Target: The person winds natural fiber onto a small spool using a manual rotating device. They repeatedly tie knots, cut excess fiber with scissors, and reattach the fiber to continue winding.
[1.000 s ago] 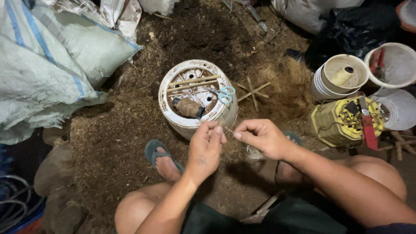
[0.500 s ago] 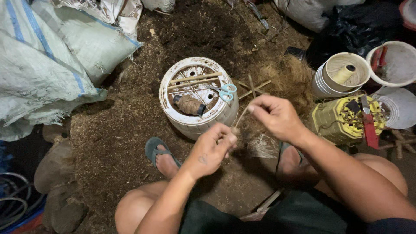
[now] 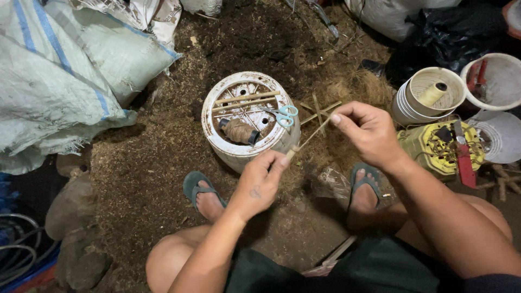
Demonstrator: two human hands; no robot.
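Observation:
My left hand [image 3: 259, 183] pinches the lower end of a thin bamboo stick [image 3: 310, 138]. My right hand [image 3: 368, 132] pinches its upper end, so the stick runs slanted between the two hands. Just beyond them stands an upturned white plastic pot [image 3: 233, 151]. On its top lie a spool of brown twine [image 3: 237, 131], small scissors with light blue handles [image 3: 282, 115] and two bamboo strips [image 3: 245, 99]. A cross of tied bamboo sticks [image 3: 319, 110] lies on the ground right of the pot.
Woven sacks [image 3: 65, 76] are piled at the left. At the right are stacked white pots holding a pale thread cone [image 3: 432, 94], a white bowl [image 3: 495, 81] and a yellow container [image 3: 437, 147] with a red-handled tool. My sandalled feet [image 3: 202, 191] rest on dirt strewn with fibre.
My right hand has moved up and to the right, away from the left hand, drawing the stick out between them. The left hand has dropped slightly.

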